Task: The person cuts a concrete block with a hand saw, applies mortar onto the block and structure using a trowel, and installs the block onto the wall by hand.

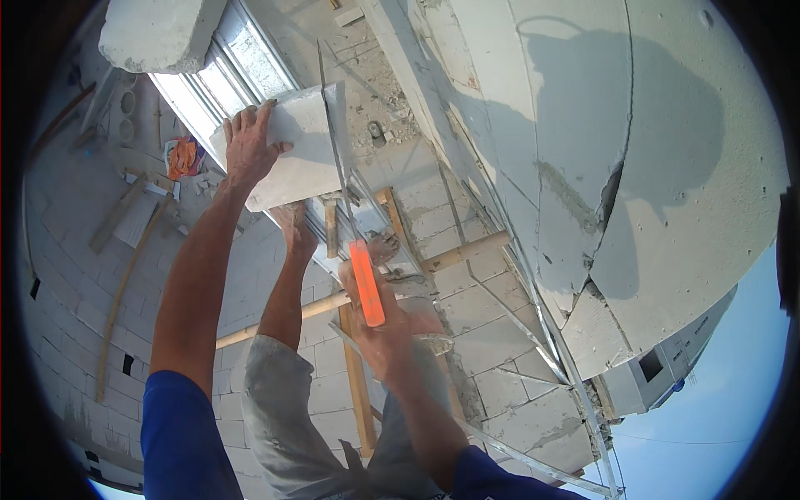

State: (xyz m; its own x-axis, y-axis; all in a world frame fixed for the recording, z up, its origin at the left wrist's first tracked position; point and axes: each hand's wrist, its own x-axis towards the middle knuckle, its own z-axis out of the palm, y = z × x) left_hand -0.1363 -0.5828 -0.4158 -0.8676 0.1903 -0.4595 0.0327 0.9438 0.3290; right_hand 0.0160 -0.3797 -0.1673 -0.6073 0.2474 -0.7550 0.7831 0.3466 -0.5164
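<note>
Here — saw in right hand

Large dark shadow lay across sunlit pale wall at right, where jagged crack ran; grey blockwork with dark gaps spread at left; blue sky showed at lower right, beside grey building with dark opening

Building site, bare block wall, wooden plank, rubble, open sky

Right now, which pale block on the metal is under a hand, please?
The lower slab: the left hand rests on it; the upper block is untouched.
</note>
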